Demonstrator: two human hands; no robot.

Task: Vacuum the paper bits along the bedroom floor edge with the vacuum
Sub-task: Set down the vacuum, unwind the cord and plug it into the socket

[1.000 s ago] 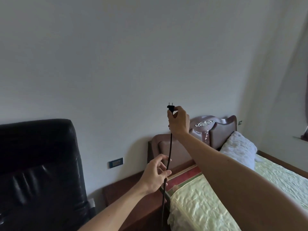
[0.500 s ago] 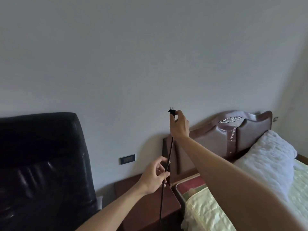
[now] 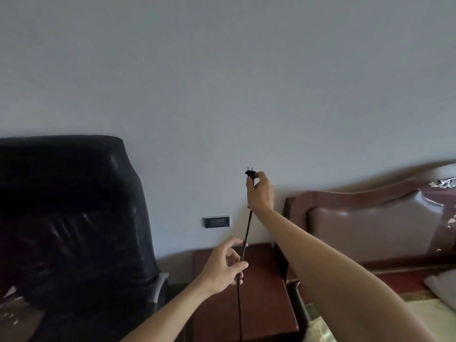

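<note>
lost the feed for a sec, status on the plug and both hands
Right hand pinching plug, prongs up. Left hand loosely on cord. Wall outlet lower left of plug, unobstructed; not plugged in yet.

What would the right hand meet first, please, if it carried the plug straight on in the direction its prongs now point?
The right hand holds the plug prongs up, so straight on looks free: only bare wall lies behind, though depth is unclear. The outlet sits lower left, off that line.

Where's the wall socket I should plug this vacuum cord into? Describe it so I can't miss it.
Find the black leather chair on the left and the wooden nightstand beside the bed. The wall socket sits low on the pale wall between them. It is a small dark horizontal rectangle, the only fixture on that wall.
</note>
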